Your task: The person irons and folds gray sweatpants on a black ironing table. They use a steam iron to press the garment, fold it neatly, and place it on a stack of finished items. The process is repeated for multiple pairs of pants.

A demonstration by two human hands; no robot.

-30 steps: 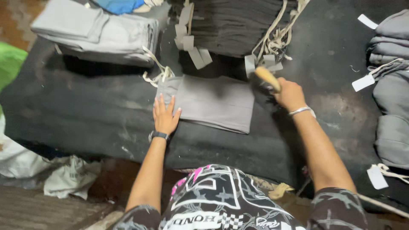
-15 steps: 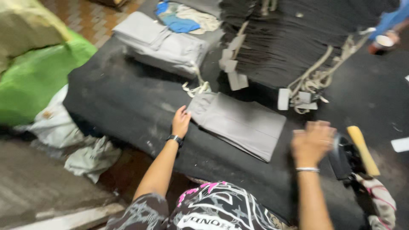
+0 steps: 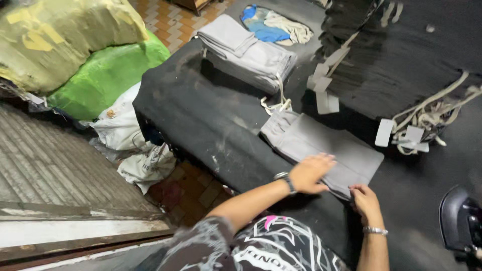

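Pressing down flat, the left hand [image 3: 309, 173] lies open on the folded grey trousers [image 3: 321, 150], which rest on the black padded counter [image 3: 201, 120]. Just beside it, the right hand [image 3: 365, 200] pinches the near corner of the cloth with curled fingers. The fabric looks soft, light and limp, likely to sag if lifted by one edge; taking it under the fold with both palms seems safest.

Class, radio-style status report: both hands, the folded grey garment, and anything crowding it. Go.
Left hand flat on folded grey garment. Right hand at its near edge, grip unclear. Paper tags and cords beside it, stacked grey garments beyond.
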